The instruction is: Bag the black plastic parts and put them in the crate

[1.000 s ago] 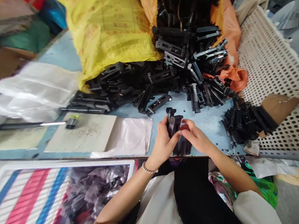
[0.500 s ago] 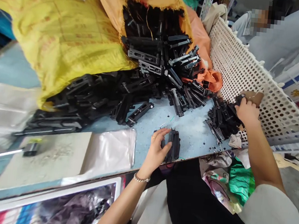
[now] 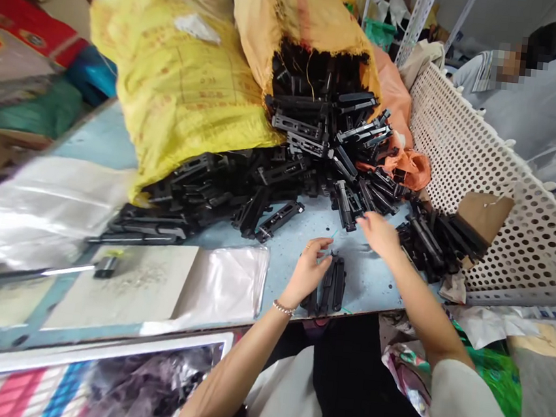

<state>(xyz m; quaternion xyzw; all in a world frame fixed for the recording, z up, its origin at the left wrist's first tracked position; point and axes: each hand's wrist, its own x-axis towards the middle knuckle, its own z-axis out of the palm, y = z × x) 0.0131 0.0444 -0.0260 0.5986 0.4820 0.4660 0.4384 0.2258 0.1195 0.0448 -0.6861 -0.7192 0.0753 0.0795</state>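
My left hand [image 3: 309, 276] is by the table's front edge, thumb and fingers apart, resting beside several long black plastic parts [image 3: 334, 283] that stand side by side; it partly hides them. My right hand [image 3: 379, 236] reaches over the table with its fingers stretched toward a black part [image 3: 345, 205] at the front of the large heap. The fingertips are slightly blurred, and whether they touch that part I cannot tell. To the right of this hand lies a smaller pile of black parts [image 3: 427, 242], against a white perforated basket [image 3: 498, 164].
A yellow woven sack [image 3: 196, 89] and an orange sack [image 3: 316, 15] stand behind the heap. Left of my hands lie clear plastic bags [image 3: 232, 276] and a pale board [image 3: 152, 288]. A person [image 3: 482, 71] is beyond the basket.
My right hand has left the smaller pile by the basket and moved left to the front of the large heap. My left hand stays by the standing parts. The view has shifted.
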